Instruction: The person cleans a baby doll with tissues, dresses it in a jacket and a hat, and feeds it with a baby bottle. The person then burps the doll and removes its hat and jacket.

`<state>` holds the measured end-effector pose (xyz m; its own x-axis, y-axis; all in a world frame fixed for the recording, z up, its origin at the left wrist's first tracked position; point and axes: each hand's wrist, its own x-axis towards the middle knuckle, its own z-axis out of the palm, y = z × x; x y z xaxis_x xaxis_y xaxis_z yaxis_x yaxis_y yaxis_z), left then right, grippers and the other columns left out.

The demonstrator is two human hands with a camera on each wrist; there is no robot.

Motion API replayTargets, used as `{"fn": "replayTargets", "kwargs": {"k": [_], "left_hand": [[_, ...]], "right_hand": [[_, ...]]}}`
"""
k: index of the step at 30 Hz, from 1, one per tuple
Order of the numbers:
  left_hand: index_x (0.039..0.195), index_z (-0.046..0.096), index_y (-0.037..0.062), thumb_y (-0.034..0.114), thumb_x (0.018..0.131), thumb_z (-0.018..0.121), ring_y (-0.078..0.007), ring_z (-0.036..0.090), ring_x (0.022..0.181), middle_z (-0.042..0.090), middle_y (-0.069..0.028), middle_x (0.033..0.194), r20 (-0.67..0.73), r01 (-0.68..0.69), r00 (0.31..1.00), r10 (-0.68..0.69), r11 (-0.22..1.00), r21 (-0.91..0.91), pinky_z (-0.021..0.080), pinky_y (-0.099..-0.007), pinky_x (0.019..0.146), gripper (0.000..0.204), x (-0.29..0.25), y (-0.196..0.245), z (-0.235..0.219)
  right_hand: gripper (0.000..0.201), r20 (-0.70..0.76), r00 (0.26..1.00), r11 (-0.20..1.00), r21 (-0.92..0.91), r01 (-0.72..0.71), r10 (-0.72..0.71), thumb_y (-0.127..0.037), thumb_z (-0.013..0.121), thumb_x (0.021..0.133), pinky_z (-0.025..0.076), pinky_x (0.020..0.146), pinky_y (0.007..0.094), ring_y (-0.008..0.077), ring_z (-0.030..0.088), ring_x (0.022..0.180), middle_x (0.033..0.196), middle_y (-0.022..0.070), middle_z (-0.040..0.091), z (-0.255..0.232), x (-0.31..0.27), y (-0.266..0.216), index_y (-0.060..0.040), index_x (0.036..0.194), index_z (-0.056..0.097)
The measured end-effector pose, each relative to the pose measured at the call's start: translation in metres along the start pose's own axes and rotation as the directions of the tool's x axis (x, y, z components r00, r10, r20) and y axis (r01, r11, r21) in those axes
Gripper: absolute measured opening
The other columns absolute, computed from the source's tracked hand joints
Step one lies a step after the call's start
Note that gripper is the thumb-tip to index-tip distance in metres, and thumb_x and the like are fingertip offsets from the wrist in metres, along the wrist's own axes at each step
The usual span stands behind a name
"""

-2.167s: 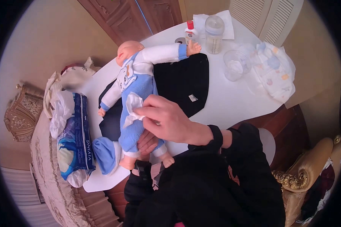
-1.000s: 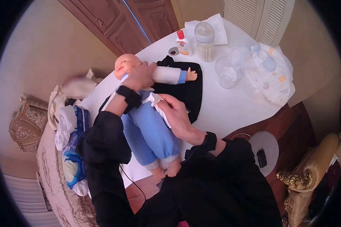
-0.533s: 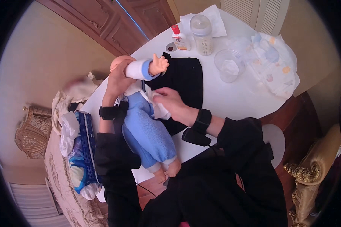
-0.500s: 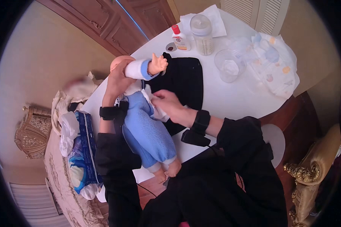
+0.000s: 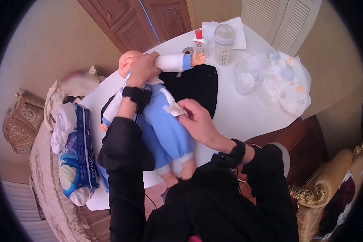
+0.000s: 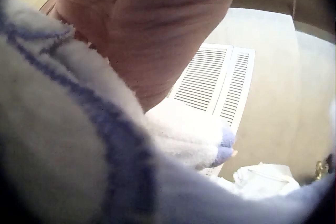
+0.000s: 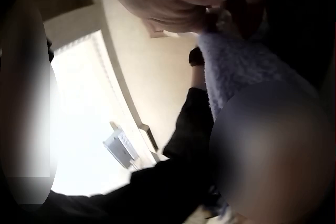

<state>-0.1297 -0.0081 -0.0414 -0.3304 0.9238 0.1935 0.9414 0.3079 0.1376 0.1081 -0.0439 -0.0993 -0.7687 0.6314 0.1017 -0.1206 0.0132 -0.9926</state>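
In the head view a baby doll (image 5: 161, 117) in a blue and white fleece suit lies slanted over the table, bare feet towards the person. My left hand (image 5: 143, 69) grips it by the upper chest and shoulder, just below the head. Between my right thumb and fingers is a crumpled white tissue (image 5: 173, 109), pinched against the side of the blue suit. That right hand (image 5: 201, 123) is bent at the knuckles. The left wrist view shows the hand (image 6: 142, 35) close over the white fleece; in the right wrist view blue fleece (image 7: 236, 66) is right beside the fingers.
A black cloth (image 5: 201, 84) lies under the doll on the white table (image 5: 246, 117). Beyond stand a red-capped bottle (image 5: 199, 44), a baby bottle (image 5: 224, 50) and a clear plastic cup (image 5: 246, 78). A diaper (image 5: 290, 84) lies right, a blue YIYING pack (image 5: 78, 145) left.
My left hand has gone from the doll's legs to its shoulder. The right hand has carried the tissue from the suit's front to its side. Lately the doll's raised arm has swung outward.
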Motion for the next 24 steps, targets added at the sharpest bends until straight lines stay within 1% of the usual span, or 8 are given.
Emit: {"fn": "replayTargets", "kwargs": {"k": [3,6,11,16,18,20,22,24], "left_hand": [[0.104,0.063,0.0129,0.019,0.063,0.064,-0.0289,0.063,0.094,0.066,-0.013,0.097,0.033,0.029,0.999,-0.033,0.993,0.112,0.05,-0.0403,0.076,0.042,0.009,-0.002,0.009],[0.104,0.063,0.0111,0.019,0.064,0.063,-0.0301,0.062,0.096,0.065,-0.0131,0.1,0.056,0.0,0.998,-0.011,0.98,0.198,0.05,-0.0407,0.079,0.041,0.014,-0.006,0.015],[0.104,0.062,0.0078,0.024,0.064,0.065,-0.0306,0.062,0.096,0.065,-0.0136,0.102,0.143,-0.043,0.989,0.025,0.991,0.128,0.05,-0.04,0.081,0.044,0.012,-0.011,0.013],[0.119,0.057,0.0058,0.025,0.072,0.065,-0.0307,0.062,0.094,0.065,-0.0141,0.102,0.22,-0.004,0.975,0.034,0.991,-0.137,0.05,-0.0387,0.083,0.052,0.004,-0.021,0.001],[0.122,0.054,0.0056,0.023,0.076,0.065,-0.032,0.063,0.09,0.064,-0.0144,0.106,0.2,-0.016,0.978,0.063,0.974,-0.228,0.049,-0.0374,0.083,0.051,-0.004,-0.02,-0.011],[0.122,0.054,0.0057,0.022,0.077,0.064,-0.0324,0.063,0.091,0.063,-0.0151,0.107,0.053,-0.139,0.987,0.154,0.964,-0.227,0.049,-0.0367,0.084,0.049,-0.025,-0.018,-0.019],[0.121,0.055,0.0057,0.019,0.079,0.064,-0.0328,0.061,0.094,0.061,-0.0167,0.109,-0.086,-0.265,0.964,0.252,0.936,-0.231,0.047,-0.0367,0.086,0.046,-0.058,-0.007,-0.039],[0.119,0.056,0.0051,0.017,0.079,0.063,-0.0332,0.059,0.098,0.061,-0.0179,0.107,-0.107,-0.309,0.951,0.291,0.909,-0.278,0.046,-0.0383,0.087,0.042,-0.093,0.012,-0.048]], "right_hand": [[0.021,0.036,0.861,0.77,-0.431,0.471,-0.507,0.001,0.061,0.075,0.046,0.073,0.0332,0.0253,0.055,0.085,0.095,0.009,0.054,-0.002,0.009,-0.015,-0.0066,0.094,0.065],[0.022,0.307,0.724,0.515,-0.538,0.668,-0.618,0.0,0.062,0.071,0.046,0.077,0.036,0.028,0.051,0.097,0.099,0.0093,0.053,0.003,0.018,-0.011,-0.0077,0.091,0.067],[0.022,0.487,0.68,0.406,-0.555,0.726,-0.549,0.003,0.062,0.064,0.046,0.082,0.0346,0.0294,0.05,0.096,0.101,0.0113,0.052,-0.005,0.002,-0.017,-0.004,0.084,0.064],[0.019,0.557,0.736,0.433,-0.595,0.677,-0.385,0.005,0.059,0.067,0.048,0.077,0.0342,0.0286,0.054,0.091,0.096,0.0087,0.055,-0.047,-0.023,-0.016,-0.0052,0.082,0.062],[0.021,0.576,0.772,0.637,-0.495,0.59,-0.267,0.008,0.055,0.071,0.048,0.074,0.0327,0.0267,0.057,0.086,0.091,0.0085,0.056,-0.073,-0.03,-0.023,-0.0054,0.085,0.063],[0.019,0.302,0.897,0.698,-0.563,0.442,-0.324,0.007,0.05,0.075,0.048,0.075,0.0329,0.0274,0.058,0.083,0.085,0.012,0.057,-0.098,-0.028,-0.053,-0.0037,0.084,0.063],[0.02,-0.001,0.843,0.523,-0.784,0.333,-0.538,0.007,0.051,0.076,0.048,0.075,0.0321,0.0281,0.058,0.083,0.086,0.0126,0.057,-0.128,-0.017,-0.064,-0.0025,0.086,0.063],[0.018,-0.159,0.872,0.507,-0.854,0.114,-0.464,0.005,0.052,0.075,0.047,0.079,0.0349,0.0311,0.057,0.086,0.088,0.0143,0.058,-0.147,-0.004,-0.074,-0.0025,0.086,0.064]]}}
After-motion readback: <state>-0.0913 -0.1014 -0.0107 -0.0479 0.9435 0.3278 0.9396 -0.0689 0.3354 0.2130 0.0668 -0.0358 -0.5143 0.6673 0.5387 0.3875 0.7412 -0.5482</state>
